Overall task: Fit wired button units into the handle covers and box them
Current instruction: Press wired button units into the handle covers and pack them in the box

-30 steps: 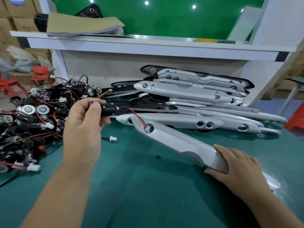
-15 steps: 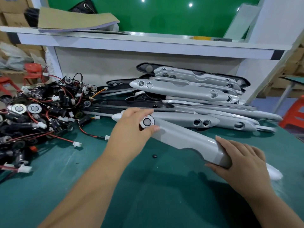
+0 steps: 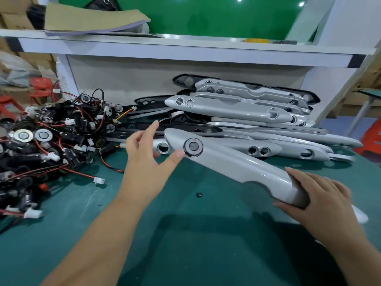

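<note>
The right hand (image 3: pixel 317 201) grips the near end of the handle cover (image 3: pixel 237 164), which slants toward 10 o'clock with a button unit (image 3: pixel 193 147) seated near its far tip. The left hand (image 3: pixel 147 159) is spread and empty, its thumb just beside the button at 8 o'clock.

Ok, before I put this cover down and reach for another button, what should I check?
1. Button unit sits in the handle cover hole: ok.
2. Button flush all round: cannot tell.
3. Wire tucked beneath the cover: cannot tell, hidden.
4. Right hand grips the cover's near end: ok.
5. Left hand free, fingers spread, holding nothing: ok.
6. Box to hand: cannot tell, none in view.
</note>
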`<state>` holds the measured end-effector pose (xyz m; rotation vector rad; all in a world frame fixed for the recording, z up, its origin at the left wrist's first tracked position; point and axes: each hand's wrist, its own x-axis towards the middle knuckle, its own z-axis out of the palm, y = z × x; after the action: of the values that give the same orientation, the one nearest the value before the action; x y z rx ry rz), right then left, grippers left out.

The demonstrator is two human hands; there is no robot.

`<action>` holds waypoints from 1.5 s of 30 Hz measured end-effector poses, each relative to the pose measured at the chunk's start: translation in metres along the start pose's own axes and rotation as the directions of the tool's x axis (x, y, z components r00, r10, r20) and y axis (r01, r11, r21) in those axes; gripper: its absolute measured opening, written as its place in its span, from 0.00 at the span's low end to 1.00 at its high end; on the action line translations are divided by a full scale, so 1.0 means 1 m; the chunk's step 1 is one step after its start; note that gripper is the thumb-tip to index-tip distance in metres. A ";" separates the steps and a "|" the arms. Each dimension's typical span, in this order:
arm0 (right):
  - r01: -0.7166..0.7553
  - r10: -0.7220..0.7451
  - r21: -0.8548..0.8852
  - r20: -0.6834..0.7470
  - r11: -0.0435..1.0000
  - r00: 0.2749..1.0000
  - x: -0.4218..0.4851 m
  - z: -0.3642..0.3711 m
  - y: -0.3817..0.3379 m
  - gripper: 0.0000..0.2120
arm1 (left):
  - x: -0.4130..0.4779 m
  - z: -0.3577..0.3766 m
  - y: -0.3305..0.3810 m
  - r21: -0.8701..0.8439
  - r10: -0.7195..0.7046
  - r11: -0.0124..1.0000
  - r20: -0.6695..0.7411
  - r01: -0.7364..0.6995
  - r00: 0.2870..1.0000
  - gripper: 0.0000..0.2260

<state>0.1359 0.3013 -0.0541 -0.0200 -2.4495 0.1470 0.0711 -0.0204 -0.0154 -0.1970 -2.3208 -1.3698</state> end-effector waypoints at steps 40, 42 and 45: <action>0.543 -0.553 0.259 -0.038 0.799 0.832 0.063 -0.009 -0.148 0.18 | -0.009 0.010 -0.004 -0.504 -0.126 0.838 0.196 0.210 0.973 0.15; 0.554 -0.584 0.274 0.038 0.786 0.811 0.069 -0.012 -0.146 0.19 | -0.009 0.010 -0.005 -0.516 -0.117 0.829 0.218 0.216 0.969 0.14; 0.350 -0.482 0.448 0.222 0.823 0.848 0.074 -0.016 -0.141 0.21 | -0.008 0.009 -0.007 -0.531 -0.074 0.823 0.250 0.201 0.965 0.12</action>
<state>0.0923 0.1671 0.0201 0.7849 -2.6331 0.4733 0.0734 -0.0152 -0.0282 -0.3751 -2.0642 -2.1790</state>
